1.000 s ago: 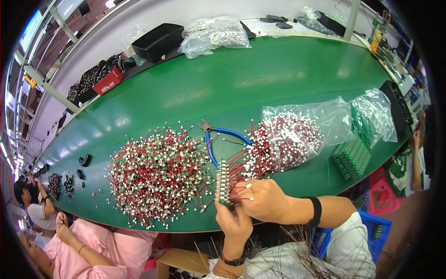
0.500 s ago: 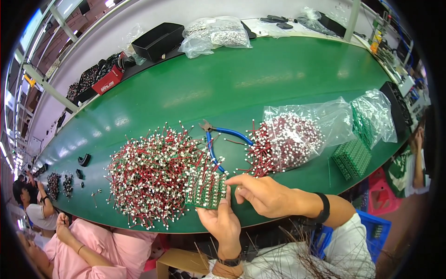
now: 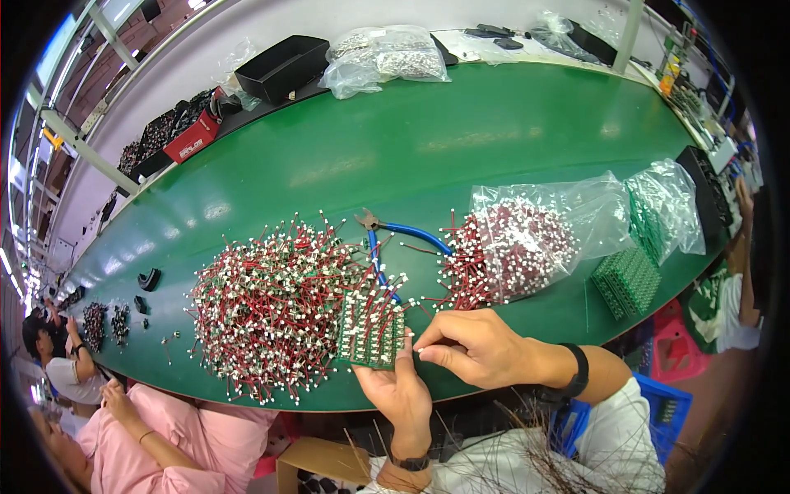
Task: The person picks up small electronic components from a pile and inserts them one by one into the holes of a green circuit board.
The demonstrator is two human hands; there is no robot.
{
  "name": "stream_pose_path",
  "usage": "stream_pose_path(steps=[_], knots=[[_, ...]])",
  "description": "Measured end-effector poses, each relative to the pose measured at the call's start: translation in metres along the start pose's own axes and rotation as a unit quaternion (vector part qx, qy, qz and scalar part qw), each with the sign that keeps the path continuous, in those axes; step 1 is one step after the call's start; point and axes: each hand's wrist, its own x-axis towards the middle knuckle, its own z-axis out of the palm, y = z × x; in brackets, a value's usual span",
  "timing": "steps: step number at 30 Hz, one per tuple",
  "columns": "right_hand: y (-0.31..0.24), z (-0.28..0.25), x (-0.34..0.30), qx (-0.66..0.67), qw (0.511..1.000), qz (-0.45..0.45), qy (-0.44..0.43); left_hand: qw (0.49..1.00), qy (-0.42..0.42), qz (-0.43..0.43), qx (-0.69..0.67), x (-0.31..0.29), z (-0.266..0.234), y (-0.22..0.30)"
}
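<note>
My left hand grips the lower right corner of a green circuit board panel, its thumb along the right edge. Rows of small white connectors with red wires cover the panel. Beside that edge, the thumb and forefinger of my right hand are pinched together; whatever lies between them is too small to make out. Left of the panel, touching it, spreads a big heap of red wires with white connectors and small green boards. Blue-handled cutting pliers lie open just beyond the panel.
More red wires with white connectors spill from a clear bag. A stack of green panels stands farther right. A black bin, a red box and filled plastic bags line the far edge. A person in pink sits at left.
The panel and my left hand have shifted slightly right. My right hand's fingers have drawn closer together beside the panel's edge, with the hand slightly farther right.
</note>
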Motion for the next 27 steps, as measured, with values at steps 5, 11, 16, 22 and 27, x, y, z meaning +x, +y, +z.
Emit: stream_pose_path(steps=[5, 11, 16, 22, 27], knots=[[0.001, 0.007, -0.005, -0.056, 0.997, -0.048, -0.012, 0.998, -0.015, 0.023, 0.051, -0.004, -0.004, -0.010], [0.008, 0.020, -0.010, -0.089, 0.994, -0.068, 0.001, 0.996, -0.061, 0.030, 0.066, -0.011, -0.002, -0.007], [0.012, 0.020, -0.008, -0.105, 0.992, -0.067, 0.016, 0.995, -0.074, 0.035, 0.054, -0.014, 0.006, -0.004], [0.013, 0.020, -0.007, -0.118, 0.991, -0.066, 0.010, 0.988, -0.091, 0.050, 0.113, -0.013, 0.003, -0.006], [0.011, 0.021, -0.008, -0.151, 0.986, -0.070, 0.020, 0.982, -0.095, 0.068, 0.146, -0.013, 0.011, 0.002]])
